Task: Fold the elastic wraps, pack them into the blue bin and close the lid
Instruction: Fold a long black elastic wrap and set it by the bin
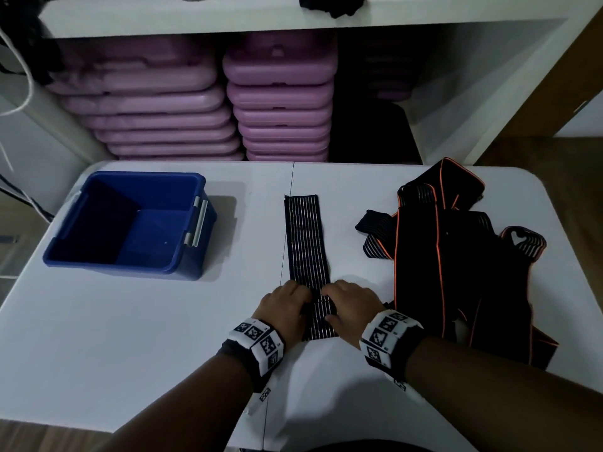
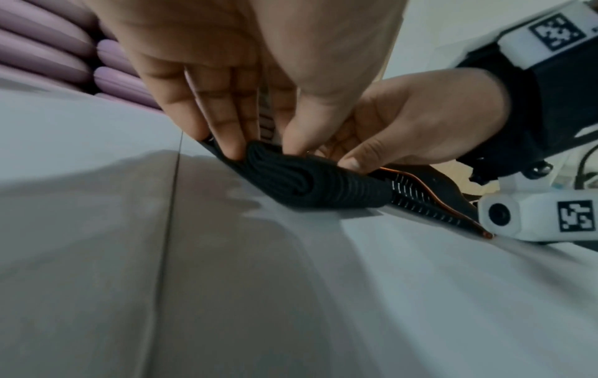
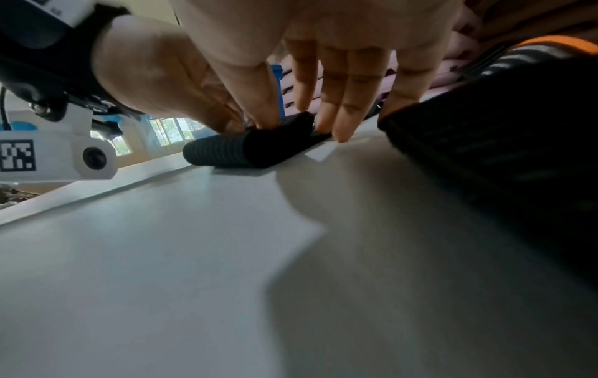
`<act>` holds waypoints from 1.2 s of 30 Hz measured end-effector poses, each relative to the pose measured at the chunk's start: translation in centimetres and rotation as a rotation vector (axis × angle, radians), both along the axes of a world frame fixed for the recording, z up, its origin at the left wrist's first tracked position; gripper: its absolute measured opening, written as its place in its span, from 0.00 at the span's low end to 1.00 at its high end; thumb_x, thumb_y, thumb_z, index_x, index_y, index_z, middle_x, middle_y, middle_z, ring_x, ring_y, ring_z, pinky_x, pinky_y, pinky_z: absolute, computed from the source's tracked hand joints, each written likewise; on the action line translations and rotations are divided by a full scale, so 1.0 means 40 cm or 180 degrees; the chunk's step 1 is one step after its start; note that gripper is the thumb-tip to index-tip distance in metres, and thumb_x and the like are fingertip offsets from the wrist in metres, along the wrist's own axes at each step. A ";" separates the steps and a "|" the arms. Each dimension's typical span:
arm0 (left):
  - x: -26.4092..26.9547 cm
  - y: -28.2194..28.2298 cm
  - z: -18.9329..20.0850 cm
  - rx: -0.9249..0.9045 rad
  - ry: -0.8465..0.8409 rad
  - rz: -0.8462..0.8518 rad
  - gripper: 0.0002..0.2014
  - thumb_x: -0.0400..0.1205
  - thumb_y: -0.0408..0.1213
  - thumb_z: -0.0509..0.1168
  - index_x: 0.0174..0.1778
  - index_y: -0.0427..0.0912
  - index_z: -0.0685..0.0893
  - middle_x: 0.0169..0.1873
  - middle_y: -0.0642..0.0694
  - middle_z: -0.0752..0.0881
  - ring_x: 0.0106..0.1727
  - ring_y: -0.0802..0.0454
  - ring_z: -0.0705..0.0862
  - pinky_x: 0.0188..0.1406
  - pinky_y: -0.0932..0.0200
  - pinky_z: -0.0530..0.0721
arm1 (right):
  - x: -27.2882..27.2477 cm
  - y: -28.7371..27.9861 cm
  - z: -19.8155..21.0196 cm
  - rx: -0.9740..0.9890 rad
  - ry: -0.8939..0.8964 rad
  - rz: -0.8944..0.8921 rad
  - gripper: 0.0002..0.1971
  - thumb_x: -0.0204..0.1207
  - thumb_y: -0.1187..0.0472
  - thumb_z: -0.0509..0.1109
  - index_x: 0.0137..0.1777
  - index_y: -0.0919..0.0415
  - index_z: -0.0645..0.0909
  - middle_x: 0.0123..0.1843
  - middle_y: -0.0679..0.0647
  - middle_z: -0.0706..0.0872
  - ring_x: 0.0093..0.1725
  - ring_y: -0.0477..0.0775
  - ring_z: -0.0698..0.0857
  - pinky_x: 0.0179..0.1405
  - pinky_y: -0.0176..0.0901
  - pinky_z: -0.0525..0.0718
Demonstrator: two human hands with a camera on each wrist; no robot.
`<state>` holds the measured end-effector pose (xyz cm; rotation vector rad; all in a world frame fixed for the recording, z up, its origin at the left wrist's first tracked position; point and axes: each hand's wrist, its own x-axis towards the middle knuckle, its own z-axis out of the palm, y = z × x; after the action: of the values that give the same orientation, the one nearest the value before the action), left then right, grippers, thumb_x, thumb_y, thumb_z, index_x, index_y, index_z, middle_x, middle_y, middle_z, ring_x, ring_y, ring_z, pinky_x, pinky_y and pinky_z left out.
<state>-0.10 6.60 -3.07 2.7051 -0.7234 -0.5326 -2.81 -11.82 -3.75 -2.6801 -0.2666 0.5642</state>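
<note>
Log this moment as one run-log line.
step: folding | left hand + right hand: pinch striped wrap near end | blue bin: open, empty | wrap pile: waiting

Shelf items [image 1: 329, 3] cropped, perhaps fabric.

On the tabletop [image 1: 130, 337], the bin [image 1: 182, 256] is set left, one wrap [image 1: 306, 243] centrally, the heaped wraps [image 1: 456, 256] right.

Your head camera looks steeply down over the desk [image 1: 130, 337] from above, while both wrist cameras sit low and close, facing each other across the rolled wrap [image 2: 323, 184] they share.
</note>
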 end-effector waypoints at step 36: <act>-0.057 0.026 0.029 0.0387 0.0472 -0.0104 0.25 0.76 0.55 0.63 0.70 0.58 0.75 0.80 0.58 0.65 0.76 0.53 0.69 0.73 0.47 0.63 | -0.067 0.000 0.022 0.0097 0.0471 0.0169 0.26 0.74 0.44 0.67 0.72 0.49 0.75 0.87 0.46 0.54 0.86 0.49 0.52 0.84 0.59 0.48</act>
<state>-2.36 7.64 -1.90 2.7314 -0.7180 -0.8000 -5.48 -11.82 -2.88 -2.5926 -0.3028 0.7645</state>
